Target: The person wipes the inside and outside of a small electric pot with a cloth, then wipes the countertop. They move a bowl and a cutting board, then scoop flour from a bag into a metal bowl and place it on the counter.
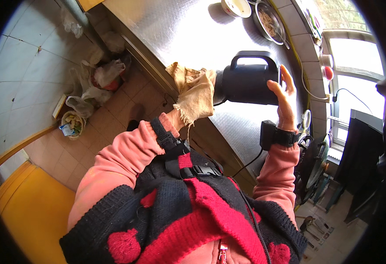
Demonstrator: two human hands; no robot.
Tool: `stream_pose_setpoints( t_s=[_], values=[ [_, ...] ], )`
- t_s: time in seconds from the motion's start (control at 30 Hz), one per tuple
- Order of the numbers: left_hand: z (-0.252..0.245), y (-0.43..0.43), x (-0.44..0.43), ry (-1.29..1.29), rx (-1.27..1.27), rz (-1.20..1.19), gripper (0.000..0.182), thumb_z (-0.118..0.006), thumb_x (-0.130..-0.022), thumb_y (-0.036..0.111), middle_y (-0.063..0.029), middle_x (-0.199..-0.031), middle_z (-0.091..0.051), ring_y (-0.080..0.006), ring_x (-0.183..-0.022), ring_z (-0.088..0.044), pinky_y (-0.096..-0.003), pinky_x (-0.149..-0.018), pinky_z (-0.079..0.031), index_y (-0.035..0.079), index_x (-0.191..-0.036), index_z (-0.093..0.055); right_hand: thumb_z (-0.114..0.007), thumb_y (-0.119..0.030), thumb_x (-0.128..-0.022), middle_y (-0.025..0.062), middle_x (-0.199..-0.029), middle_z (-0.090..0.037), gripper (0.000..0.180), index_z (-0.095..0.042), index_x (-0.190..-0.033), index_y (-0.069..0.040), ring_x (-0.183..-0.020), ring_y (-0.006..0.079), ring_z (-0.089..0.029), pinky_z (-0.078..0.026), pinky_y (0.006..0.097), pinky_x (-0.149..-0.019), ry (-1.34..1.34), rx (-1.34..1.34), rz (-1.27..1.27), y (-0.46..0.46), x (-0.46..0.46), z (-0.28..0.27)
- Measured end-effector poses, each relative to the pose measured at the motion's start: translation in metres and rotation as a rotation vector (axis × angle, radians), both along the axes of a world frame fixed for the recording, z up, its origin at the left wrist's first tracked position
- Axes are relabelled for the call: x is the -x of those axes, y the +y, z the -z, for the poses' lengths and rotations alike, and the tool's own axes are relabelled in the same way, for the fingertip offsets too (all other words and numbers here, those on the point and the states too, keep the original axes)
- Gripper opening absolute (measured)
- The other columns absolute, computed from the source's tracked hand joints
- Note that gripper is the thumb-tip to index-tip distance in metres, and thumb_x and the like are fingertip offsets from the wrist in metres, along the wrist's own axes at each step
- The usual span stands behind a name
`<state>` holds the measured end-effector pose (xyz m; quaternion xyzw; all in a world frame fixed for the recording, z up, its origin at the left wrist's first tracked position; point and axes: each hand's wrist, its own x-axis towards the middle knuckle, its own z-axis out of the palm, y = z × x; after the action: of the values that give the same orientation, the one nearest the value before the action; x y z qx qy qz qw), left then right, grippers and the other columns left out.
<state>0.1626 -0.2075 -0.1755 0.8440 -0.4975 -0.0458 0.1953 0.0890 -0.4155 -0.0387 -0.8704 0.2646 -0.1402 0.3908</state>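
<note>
A black appliance with a loop handle (250, 84), which looks like an electric kettle, appears sideways over the metal countertop (226, 123). My right hand (286, 99) grips its right end, thumb on the near side and fingers at the far edge. At the other end, a frayed tan cloth (198, 94) is pressed against the darker base. My left hand (177, 118) is mostly hidden under this cloth and holds it. A short piece of black cord shows below the base. Whether the appliance rests on the counter or is lifted, I cannot tell.
A patterned bowl (236, 8) and a metal bowl of food with a spoon (268, 24) stand at the back. A cable (306, 81) runs along the tiled wall. Plastic bags (108, 72) and a waste basket (72, 125) are on the floor at left, near a yellow chair (31, 201).
</note>
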Motion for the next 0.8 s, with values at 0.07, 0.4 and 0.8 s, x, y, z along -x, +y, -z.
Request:
stream_pose_setpoints(
  t_s=[0.07, 0.4, 0.8],
  values=[
    [-0.003, -0.007, -0.006, 0.188, 0.173, 0.005, 0.053, -0.067, -0.06, 0.009, -0.0207, -0.104, -0.049, -0.0293, -0.1, -0.051, -0.0303, -0.088, -0.042, -0.013, -0.103, -0.047, -0.073, -0.025, -0.066, 0.0132, -0.13, -0.047, 0.067, -0.051, -0.127, -0.005, -0.123, 0.0262, -0.039, -0.032, 0.0389, -0.101, -0.067, -0.121, 0.026, -0.005, 0.01, 0.005],
    [-0.035, -0.018, -0.027, 0.737, 0.566, 0.16, 0.03, -0.063, -0.066, 0.012, -0.0136, -0.09, -0.053, -0.0233, -0.088, -0.053, -0.0301, -0.079, -0.043, -0.003, -0.09, -0.054, -0.072, -0.012, -0.066, 0.012, -0.128, -0.046, 0.071, -0.045, -0.13, -0.002, -0.117, 0.0218, -0.041, -0.032, 0.0321, -0.101, -0.206, -0.234, -0.032, 0.05, 0.029, -0.022],
    [-0.039, 0.013, -0.014, 0.869, 0.824, 0.191, 0.053, -0.07, -0.068, 0.021, -0.0138, -0.101, -0.057, -0.0243, -0.094, -0.056, -0.0317, -0.082, -0.045, 0.0, -0.112, -0.051, -0.078, -0.016, -0.042, 0.0235, -0.127, -0.043, 0.079, -0.05, -0.114, -0.003, -0.117, 0.043, -0.041, -0.032, 0.0497, -0.097, -0.109, 0.649, -0.68, 0.081, 0.04, -0.074]
  ],
)
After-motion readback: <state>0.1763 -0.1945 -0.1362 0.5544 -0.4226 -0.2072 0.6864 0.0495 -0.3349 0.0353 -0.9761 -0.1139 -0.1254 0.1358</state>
